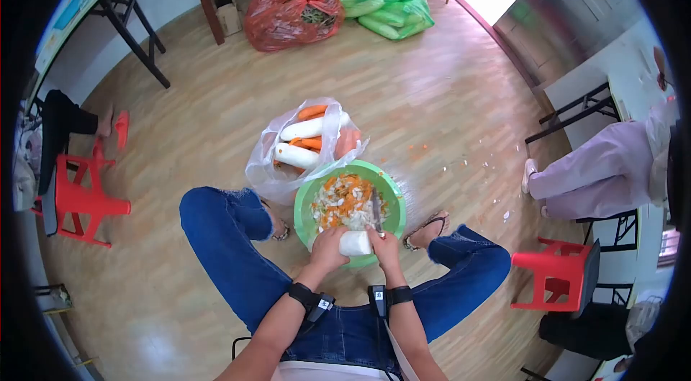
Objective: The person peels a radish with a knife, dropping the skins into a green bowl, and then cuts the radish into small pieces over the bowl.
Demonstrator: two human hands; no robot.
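Between my knees, low over the wooden floor (432, 93), the lot stood as follows.

1. Green basin (301, 212): on the floor between my feet, holding a heap of white and orange vegetable scraps (344, 201).
2. White radish (355, 243): a short stub held over the near rim of the basin, between both hands.
3. Left hand (330, 248): fingers curled tight about the near-left end of the radish.
4. Right hand (385, 246): fingers closed on the handle of a dark blade (376, 210) that pointed away from me across the basin. I could not tell whether it was a knife or a peeler.
5. Clear plastic bag (302, 140): just beyond the basin and touching it, open, with carrots and whole white radishes inside.
6. Red sack (291, 3) and green sack (385, 3): well apart, by the far wall.
7. Red stools (79, 197) (554, 277): one at each side.
8. Another person's legs in pale trousers (597, 172): at my right.

Step, as I judged it: paring or cutting the radish, with the scraps falling into the basin. A further stroke would call for a firm left grip and the edge kept clear of the left fingers.

Writing: none legible. Black wrist units (311, 300) (381, 297) bore marks too small to read.
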